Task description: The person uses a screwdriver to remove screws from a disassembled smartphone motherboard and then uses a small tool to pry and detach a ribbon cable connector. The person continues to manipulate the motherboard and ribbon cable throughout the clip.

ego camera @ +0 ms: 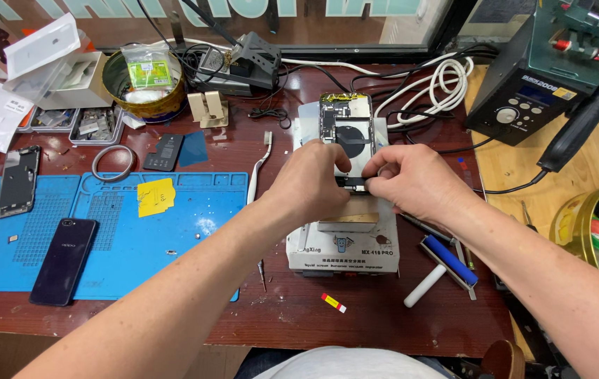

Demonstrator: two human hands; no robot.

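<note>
Opened phone (346, 126): back off, internals showing, lying on white heating/separator unit (345, 245) at desk centre
L hand (308, 184): fingers curled, pinching phone's near edge
R hand (412, 184): fingertips pinched on same near edge, just beside L hand; what's btwn fingers too small to tell
Blue work mat (124, 238): left of unit, w/ yellow notes (156, 196) and dark phone (64, 261) on it
Blue-handled roller (448, 263): right of unit, on desk
White cable coil (440, 88): behind, near black soldering station (524, 91)
Toothbrush (259, 168): btwn mat and unit
</note>
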